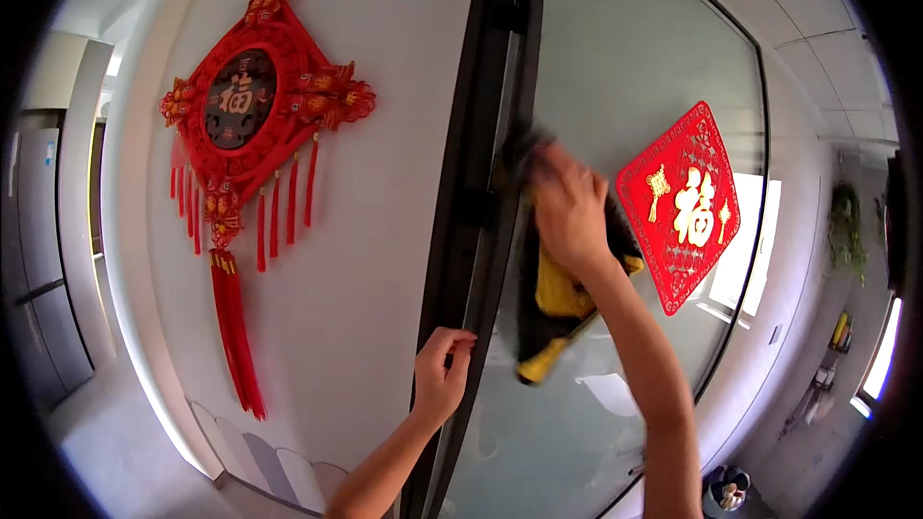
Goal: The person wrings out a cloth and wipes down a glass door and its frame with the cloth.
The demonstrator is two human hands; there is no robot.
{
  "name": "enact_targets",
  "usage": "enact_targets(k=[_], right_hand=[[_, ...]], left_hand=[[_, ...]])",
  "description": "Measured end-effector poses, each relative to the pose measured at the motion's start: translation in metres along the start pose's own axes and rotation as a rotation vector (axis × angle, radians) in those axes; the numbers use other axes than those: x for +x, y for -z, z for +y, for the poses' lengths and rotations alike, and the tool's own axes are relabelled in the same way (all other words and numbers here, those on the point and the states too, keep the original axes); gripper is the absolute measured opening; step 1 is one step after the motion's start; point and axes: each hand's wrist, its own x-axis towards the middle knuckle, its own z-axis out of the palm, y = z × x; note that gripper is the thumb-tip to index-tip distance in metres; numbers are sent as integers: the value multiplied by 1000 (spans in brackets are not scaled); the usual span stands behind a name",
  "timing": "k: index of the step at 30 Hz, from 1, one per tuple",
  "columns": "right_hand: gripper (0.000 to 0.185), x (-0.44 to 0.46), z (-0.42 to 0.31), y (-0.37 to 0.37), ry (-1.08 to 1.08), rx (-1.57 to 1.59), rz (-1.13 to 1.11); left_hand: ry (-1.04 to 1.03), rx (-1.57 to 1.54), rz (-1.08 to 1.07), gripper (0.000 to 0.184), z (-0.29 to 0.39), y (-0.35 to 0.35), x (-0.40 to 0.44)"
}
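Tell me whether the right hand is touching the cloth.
Touching. The head view shows the right hand gripping the black-and-yellow cloth near its blurred upper end, while the rest hangs below the hand.

Room up top: bare glass point(601, 43) runs above the right hand point(574, 211), a way through there! Just beside it stands the dark door frame point(495, 86), barring the left, with the left hand point(445, 370) occupying its lower edge. Below, the dangling cloth point(562, 293) fills the lane. Farther left, white wall point(394, 29) offers passage until the hanging ornament point(240, 101).
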Motion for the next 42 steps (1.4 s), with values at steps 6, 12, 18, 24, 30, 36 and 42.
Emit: enact_targets(k=[6,12,18,24,30,36,42], right_hand=[[38,-30,-62,-7,-217,95,198],[50,-66,28,-5,-495,-121,250],[41,-57,-29,2,-211,60,144],[42,-69,6,11,-284,51,202],[46,38,9,-2,-149,45,259],[48,116,113,-7,-254,-270,380],[48,125,74,-24,-73,-131,350]], left_hand=[[-101,106,169,11,-2,-19,-21],[-452,430,-117,35,33,-33,-14],[-414,450,-149,38,19,-50,-11],[-559,434,-270,34,22,-52,-8],[-541,383,-14,30,57,-51,88],[-774,619,8,55,94,-73,159],[-791,638,-25,60,102,-77,166]])
